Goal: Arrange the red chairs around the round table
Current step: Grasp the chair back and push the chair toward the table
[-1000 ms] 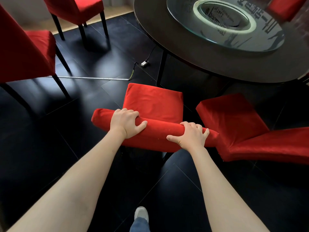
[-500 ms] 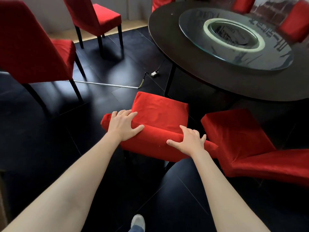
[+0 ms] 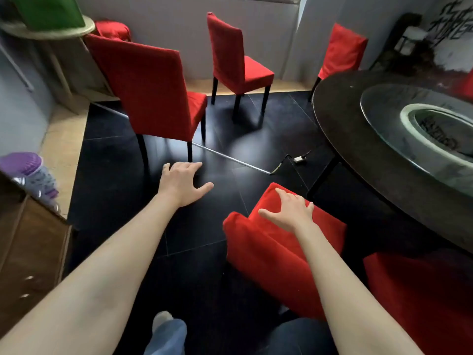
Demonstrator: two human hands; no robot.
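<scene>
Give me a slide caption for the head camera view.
Open left hand reaches toward stray red chair; right hand above chair at table.

Black tiled floor [image 3: 217,272] with red chairs around a round desk

The glossy dark floor carries a red chair [image 3: 163,93] at left, another [image 3: 238,60] farther back, a third [image 3: 340,52] at the far edge of the round desk [image 3: 343,119], and a nearer one [image 3: 279,254] beside it. A thin metal strip [image 3: 230,157] runs across the tiles to a small white plug [image 3: 299,159] on a cord. A glass turntable [image 3: 378,108] lies on the desk.
</scene>
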